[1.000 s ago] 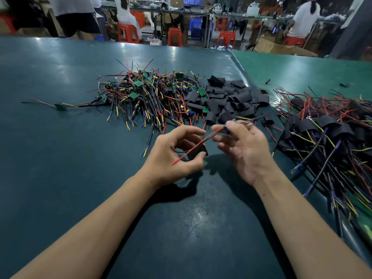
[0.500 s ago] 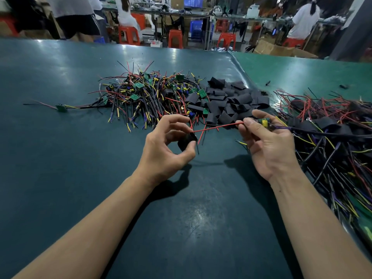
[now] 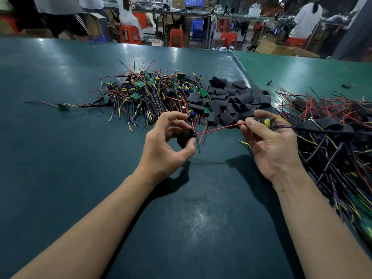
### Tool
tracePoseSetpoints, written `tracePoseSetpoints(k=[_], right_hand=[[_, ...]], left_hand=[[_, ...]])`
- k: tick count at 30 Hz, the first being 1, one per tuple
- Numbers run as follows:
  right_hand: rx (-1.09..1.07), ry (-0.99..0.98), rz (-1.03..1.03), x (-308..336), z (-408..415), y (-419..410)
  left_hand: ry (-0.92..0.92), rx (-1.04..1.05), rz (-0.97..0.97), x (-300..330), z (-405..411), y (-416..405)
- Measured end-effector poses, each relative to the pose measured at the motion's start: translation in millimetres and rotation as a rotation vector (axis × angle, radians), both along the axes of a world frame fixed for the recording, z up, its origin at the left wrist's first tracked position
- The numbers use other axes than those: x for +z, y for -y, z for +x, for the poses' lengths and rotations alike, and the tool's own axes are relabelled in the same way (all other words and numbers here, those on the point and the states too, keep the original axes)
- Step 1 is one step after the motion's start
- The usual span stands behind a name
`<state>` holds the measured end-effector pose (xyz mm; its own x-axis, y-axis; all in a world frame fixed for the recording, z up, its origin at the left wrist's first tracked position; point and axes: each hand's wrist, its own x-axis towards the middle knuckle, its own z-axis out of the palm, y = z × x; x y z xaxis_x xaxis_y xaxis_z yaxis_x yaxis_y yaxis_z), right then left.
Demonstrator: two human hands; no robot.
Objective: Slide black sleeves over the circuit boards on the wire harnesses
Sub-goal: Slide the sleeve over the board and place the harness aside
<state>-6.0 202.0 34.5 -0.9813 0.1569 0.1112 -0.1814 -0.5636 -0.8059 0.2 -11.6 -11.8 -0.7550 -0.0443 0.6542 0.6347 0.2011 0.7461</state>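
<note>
My left hand pinches a black sleeve between thumb and fingers just above the table. My right hand pinches a wire harness near its small green circuit board with a yellow part. The harness's red wire stretches from my right fingers into the mouth of the sleeve. Its dark cable trails off to the right over the pile there.
A heap of bare harnesses with green boards lies at the back centre, beside a pile of loose black sleeves. Sleeved harnesses cover the right side. One stray harness lies far left on the green table. People sit beyond the table.
My hands have drawn apart: the right one moved right with the board end, and the red wire now runs taut across into the sleeve held by my left hand.
</note>
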Motion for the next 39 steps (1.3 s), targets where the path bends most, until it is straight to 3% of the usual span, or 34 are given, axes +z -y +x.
tracePoseSetpoints(k=[14,29,34,39], right_hand=[[0.04,0.043,0.186,-6,-1,0],[-0.005,0.117,0.31,-9,-3,-4],[0.03,0.107,0.188,-4,0,1],[0.173,0.162,0.012,0,4,14]], left_hand=[[-0.006,0.042,-0.048,2,1,1],[-0.065,0.059,-0.298,6,6,4],[-0.029,0.008,-0.404,10,11,3],[-0.019,0.05,-0.362,11,12,2]])
